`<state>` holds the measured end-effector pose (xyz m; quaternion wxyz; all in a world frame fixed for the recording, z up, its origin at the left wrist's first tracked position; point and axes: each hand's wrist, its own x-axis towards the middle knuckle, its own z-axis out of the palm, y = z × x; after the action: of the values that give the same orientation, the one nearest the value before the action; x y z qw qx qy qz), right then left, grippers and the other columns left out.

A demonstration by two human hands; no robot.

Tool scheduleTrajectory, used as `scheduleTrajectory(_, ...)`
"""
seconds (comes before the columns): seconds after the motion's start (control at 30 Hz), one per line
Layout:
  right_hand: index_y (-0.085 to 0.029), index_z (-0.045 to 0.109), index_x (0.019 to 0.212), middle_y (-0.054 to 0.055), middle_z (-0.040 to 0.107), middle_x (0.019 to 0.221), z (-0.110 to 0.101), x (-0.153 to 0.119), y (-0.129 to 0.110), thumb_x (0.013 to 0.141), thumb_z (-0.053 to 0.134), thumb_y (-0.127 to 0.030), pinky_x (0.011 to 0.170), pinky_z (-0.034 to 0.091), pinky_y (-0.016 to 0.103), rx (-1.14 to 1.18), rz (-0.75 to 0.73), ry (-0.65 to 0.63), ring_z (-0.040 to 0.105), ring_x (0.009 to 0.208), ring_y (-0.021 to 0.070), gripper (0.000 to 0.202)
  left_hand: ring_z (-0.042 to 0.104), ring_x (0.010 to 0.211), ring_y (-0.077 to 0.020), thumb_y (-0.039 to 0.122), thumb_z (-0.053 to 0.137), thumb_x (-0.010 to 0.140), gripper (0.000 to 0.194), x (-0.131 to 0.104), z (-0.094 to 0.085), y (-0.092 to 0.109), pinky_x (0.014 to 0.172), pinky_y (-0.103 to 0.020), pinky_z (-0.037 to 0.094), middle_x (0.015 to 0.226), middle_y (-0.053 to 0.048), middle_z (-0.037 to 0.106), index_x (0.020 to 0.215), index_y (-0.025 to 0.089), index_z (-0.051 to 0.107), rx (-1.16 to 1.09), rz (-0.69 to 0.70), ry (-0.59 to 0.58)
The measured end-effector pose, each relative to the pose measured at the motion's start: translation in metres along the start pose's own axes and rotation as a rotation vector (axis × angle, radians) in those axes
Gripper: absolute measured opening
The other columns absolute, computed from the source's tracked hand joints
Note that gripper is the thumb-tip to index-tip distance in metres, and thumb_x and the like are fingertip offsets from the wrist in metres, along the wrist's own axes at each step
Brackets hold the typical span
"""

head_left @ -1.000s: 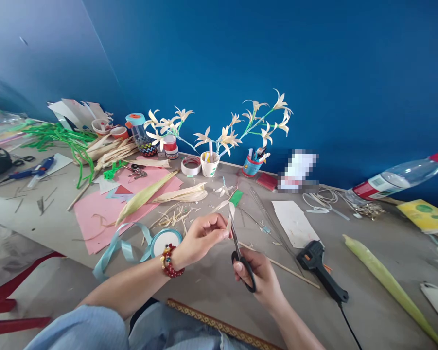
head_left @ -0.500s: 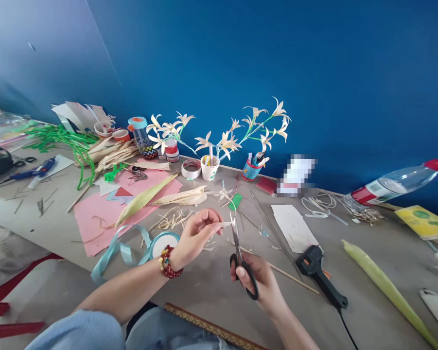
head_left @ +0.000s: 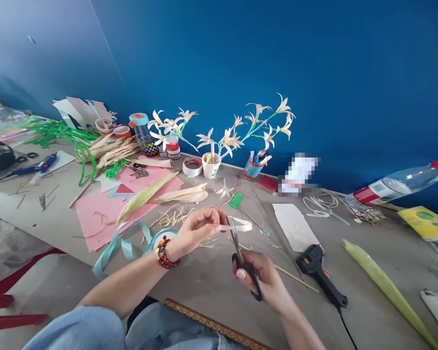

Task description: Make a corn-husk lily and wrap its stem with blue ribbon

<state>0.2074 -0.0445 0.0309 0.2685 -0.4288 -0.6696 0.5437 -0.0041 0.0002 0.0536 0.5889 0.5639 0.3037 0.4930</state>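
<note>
Between the fingertips of my left hand (head_left: 199,229) is a thin pale strip of corn husk (head_left: 245,226), which reaches out to the right and bends back on itself. Black-handled scissors (head_left: 246,267) sit in my right hand (head_left: 262,274), my thumb and fingers around the handles. Their blades point away from me and cross the strip close to my left fingertips. Below and left of that hand lies a spool of light-blue ribbon (head_left: 162,237), partly covered by my wrist. Curled husk shreds (head_left: 173,215) lie just beyond the hand.
Husk flowers stand in a white paper cup (head_left: 210,167) by the blue wall. A black glue gun (head_left: 323,277) and a green husk (head_left: 386,291) lie at right, near a tilted plastic bottle (head_left: 394,187). Pink paper (head_left: 91,218) and green stems (head_left: 80,146) are at left.
The strip, upright and mostly edge-on before, now swings out to the right of the blades in a folded loop. Both hands keep nearly the same place; the view shifts slightly.
</note>
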Motion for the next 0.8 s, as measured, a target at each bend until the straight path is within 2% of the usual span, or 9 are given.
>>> scheduleTrajectory(0.27,-0.016,0.06,0.072,0.001,0.055,0.066,-0.012,-0.004,-0.007,0.079,0.057,-0.07,0.053,0.032,0.024,-0.046,-0.003,-0.092,0.045,0.059,0.0138,0.055,0.057,0.076,-0.0152,0.033,0.067,0.082,0.025,0.004,-0.004,0.0,0.07,-0.028,0.043,0.09,-0.007,0.06,0.073,0.016,0.052,-0.077,-0.026,-0.057)
scheduleTrajectory(0.5,-0.017,0.061,0.072,0.002,0.057,0.065,-0.018,-0.006,-0.013,0.079,0.054,-0.073,0.054,0.034,0.025,-0.066,-0.001,-0.141,0.048,0.06,0.0152,0.057,0.062,0.08,-0.0179,0.035,0.069,0.079,0.027,0.008,-0.012,0.002,0.079,-0.033,0.048,0.094,-0.009,0.062,0.07,0.015,0.052,-0.181,-0.181,-0.135)
scheduleTrajectory(0.8,-0.016,0.061,0.072,0.002,0.057,0.064,-0.02,-0.007,-0.013,0.079,0.054,-0.073,0.055,0.033,0.026,-0.033,0.012,-0.138,0.05,0.06,0.0157,0.057,0.064,0.087,-0.02,0.03,0.071,0.079,0.027,0.008,-0.014,0.003,0.079,-0.034,0.049,0.098,-0.011,0.066,0.07,0.016,0.05,-0.199,-0.192,-0.247)
